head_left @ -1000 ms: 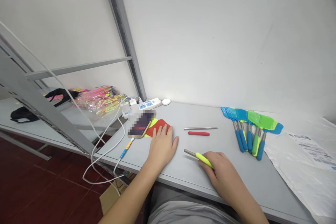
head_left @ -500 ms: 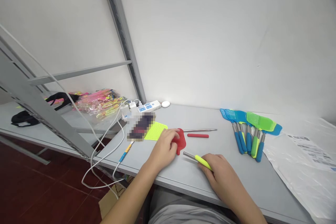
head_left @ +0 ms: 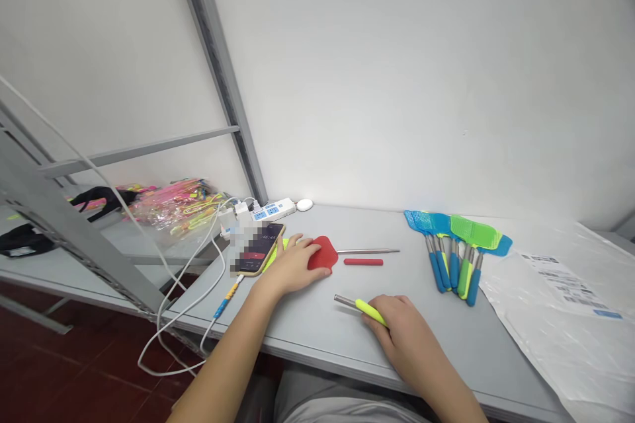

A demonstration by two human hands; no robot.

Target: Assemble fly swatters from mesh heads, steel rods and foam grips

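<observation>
My left hand (head_left: 292, 266) lies with its fingers spread over the table, reaching across a yellow-green mesh fly swatter head (head_left: 270, 259) and touching the red fly swatter head (head_left: 325, 254). My hand covers much of the yellow-green one. A thin metal rod (head_left: 370, 251) lies right of the red head, and a red handle grip (head_left: 364, 262) rests just below the rod. Near the table's front, my right hand (head_left: 404, 327) is closed around a yellow fly swatter handle (head_left: 370, 310), whose metal tube end (head_left: 343, 301) points left.
Several blue and green fly swatters (head_left: 456, 244) lie fanned out at right, beside a white plastic bag (head_left: 540, 297). A phone (head_left: 262, 248) on a cable and a power strip (head_left: 272, 210) are at left. A metal post (head_left: 223, 79) stands behind; bagged colourful items (head_left: 173, 201) lie beyond it.
My left hand has gone from curled at the red swatter head to spread out, moving left over the yellow-green head. My right hand still holds the yellow handle. The view has shifted slightly.
</observation>
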